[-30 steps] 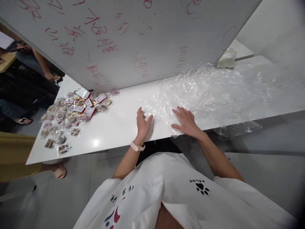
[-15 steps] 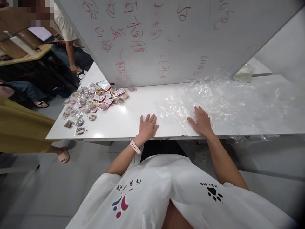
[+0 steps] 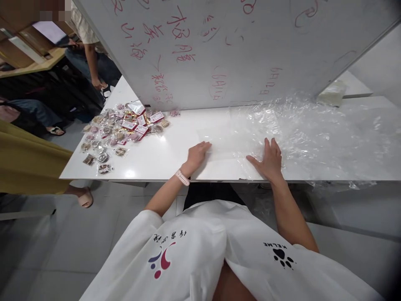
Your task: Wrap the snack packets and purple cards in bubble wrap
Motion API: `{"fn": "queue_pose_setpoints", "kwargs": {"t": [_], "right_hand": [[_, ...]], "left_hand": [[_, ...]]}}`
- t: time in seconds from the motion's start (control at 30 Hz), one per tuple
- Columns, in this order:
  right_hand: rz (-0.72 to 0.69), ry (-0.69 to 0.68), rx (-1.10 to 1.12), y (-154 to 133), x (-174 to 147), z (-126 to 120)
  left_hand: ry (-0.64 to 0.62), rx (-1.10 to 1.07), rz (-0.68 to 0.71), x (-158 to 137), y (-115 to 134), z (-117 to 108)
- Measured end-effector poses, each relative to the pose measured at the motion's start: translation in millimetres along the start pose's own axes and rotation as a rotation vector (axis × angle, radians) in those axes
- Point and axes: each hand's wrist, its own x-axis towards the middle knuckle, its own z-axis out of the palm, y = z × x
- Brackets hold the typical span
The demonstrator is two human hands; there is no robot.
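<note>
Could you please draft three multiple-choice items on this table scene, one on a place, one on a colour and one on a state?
1. Where does the pile of small packets lie on the white table?
A. at its left end
B. under the plastic sheet
C. between the hands

2. What colour is the writing on the whiteboard?
A. blue
B. red
C. green

3. How does the right hand lie?
A. clenched in a fist
B. raised off the table
C. flat, fingers spread, on the clear plastic sheet

Answers:
1 A, the packets sit left of the left hand.
2 B, the strokes are red.
3 C, the palm presses the sheet near the table's front edge.
</note>
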Motion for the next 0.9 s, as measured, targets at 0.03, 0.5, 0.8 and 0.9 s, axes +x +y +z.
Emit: {"fn": "queue_pose_setpoints", "kwargs": {"t": [0.03, 0.5, 0.8, 0.9], "right_hand": [[0.003, -0.001, 0.006, 1, 0, 0], [-0.506, 0.057, 0.236, -113, -14, -20], [-0.546, -0.152, 0.120, -143, -15, 57], [-0.548, -0.140, 0.117, -140, -15, 55]], "left_hand": [[0.037, 0.005, -0.028, -14, -10, -6], [0.353, 0.237, -0.620, -38, -178, -140], [-0.074, 0.366, -0.707, 15, -223, -154], [0.079, 0.281, -0.732, 23, -220, -166]]}}
